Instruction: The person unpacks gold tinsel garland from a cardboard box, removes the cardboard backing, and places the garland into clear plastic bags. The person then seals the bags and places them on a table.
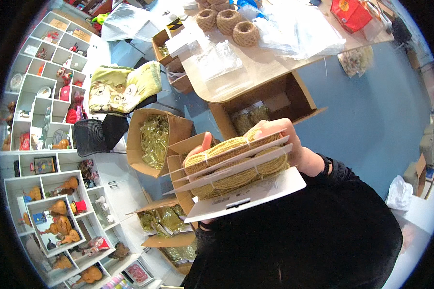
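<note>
Both hands hold a stack of white hang cards [249, 202] with tan braided cord coils [235, 177] tied to them by thin white ties. The stack is tilted, its layers seen edge-on, and the lowest card bears print and a hang slot. My left hand [199, 149] grips the left end, thumb up; most of it is hidden behind the stack. Around the right end is my right hand [280, 130], its curled fingers against the top coil. Just beyond the stack, an open cardboard box [289, 95] contains similar tan coils [251, 117].
Cardboard boxes [182, 126] with plastic-wrapped goods stand at the left. A wooden table [217, 88] ahead carries twine balls [246, 34], plastic bags [220, 61] and a red bag [350, 16]. A chair with a yellow-green blanket [123, 90] and white display shelves [58, 169] are further left.
</note>
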The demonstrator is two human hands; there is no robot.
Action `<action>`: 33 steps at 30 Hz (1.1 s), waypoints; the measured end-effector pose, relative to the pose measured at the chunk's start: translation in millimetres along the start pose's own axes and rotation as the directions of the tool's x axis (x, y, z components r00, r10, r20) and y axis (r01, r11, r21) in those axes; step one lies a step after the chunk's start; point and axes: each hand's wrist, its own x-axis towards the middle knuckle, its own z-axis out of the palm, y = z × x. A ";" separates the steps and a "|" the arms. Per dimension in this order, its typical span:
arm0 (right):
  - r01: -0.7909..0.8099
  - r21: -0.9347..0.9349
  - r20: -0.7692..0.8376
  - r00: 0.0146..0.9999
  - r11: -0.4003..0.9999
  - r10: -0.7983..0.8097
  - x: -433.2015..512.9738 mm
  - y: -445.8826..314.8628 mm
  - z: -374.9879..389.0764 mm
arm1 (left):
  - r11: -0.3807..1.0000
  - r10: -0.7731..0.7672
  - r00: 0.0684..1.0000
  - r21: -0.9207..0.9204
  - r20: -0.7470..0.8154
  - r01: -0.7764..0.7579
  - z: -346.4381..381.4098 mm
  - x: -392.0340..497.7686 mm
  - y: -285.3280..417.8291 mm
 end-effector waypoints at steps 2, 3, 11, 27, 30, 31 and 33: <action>-0.030 0.053 0.012 0.999 0.998 0.030 2.1 -6.8 5.4 | 0.997 -0.076 0.994 0.024 -0.074 0.078 -14.9 1.3 -1.1; -0.029 0.010 -0.004 1.000 1.000 0.029 2.3 -11.6 6.0 | 0.994 -0.102 0.992 0.034 -0.077 0.105 -22.3 1.9 -1.6; -0.039 -0.144 -0.039 0.999 0.989 0.034 12.2 -9.6 -13.4 | 0.965 -0.133 0.948 0.180 -0.289 0.190 -61.6 -2.6 -19.5; -0.573 -0.251 0.093 0.788 0.780 0.609 27.2 129.3 -193.2 | 0.899 0.120 0.595 0.341 -0.794 0.274 -76.8 -99.0 -43.3; -0.422 -0.793 0.178 0.529 0.439 0.830 5.4 223.6 -218.7 | 0.896 0.144 0.532 0.338 -0.835 0.287 -72.4 -117.9 -52.3; -0.401 -0.811 0.160 0.549 0.427 0.820 -4.2 250.5 -220.2 | 0.896 0.149 0.513 0.335 -0.846 0.292 -71.0 -122.7 -54.2; -0.382 -0.826 0.070 0.658 0.414 0.750 -18.6 300.9 -213.1 | 0.894 0.157 0.487 0.333 -0.859 0.298 -66.8 -131.8 -56.5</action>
